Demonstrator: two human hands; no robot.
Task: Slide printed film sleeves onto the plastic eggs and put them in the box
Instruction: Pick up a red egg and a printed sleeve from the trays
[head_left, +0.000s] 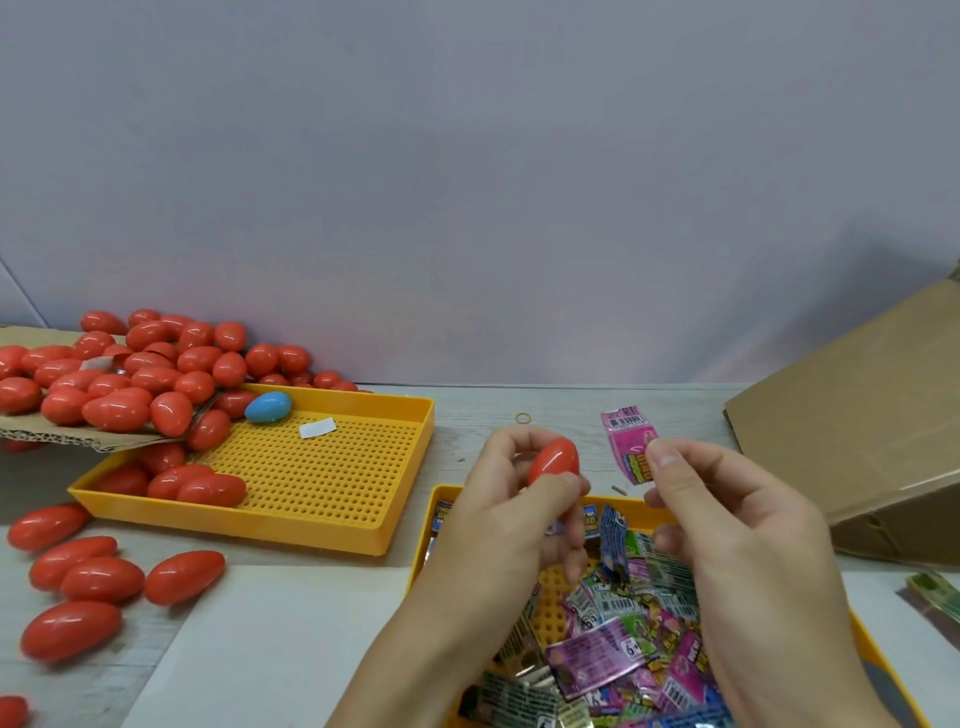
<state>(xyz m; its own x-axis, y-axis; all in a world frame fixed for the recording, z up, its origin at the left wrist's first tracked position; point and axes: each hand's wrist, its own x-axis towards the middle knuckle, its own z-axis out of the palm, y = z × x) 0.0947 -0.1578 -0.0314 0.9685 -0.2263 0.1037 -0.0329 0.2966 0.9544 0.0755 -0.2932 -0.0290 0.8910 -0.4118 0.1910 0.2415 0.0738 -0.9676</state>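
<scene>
"6+" is printed on a purple film sleeve (597, 657) in the near tray (883, 670); other sleeve print is too blurred to be read

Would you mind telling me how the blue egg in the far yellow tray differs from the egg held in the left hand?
The blue egg is light blue; the held egg is red. The blue egg lies on its side in the far yellow tray, untouched, while the left hand grips the red one above the table, tilted. Neither wears a film sleeve yet; the right hand pinches a pink sleeve beside it.
</scene>
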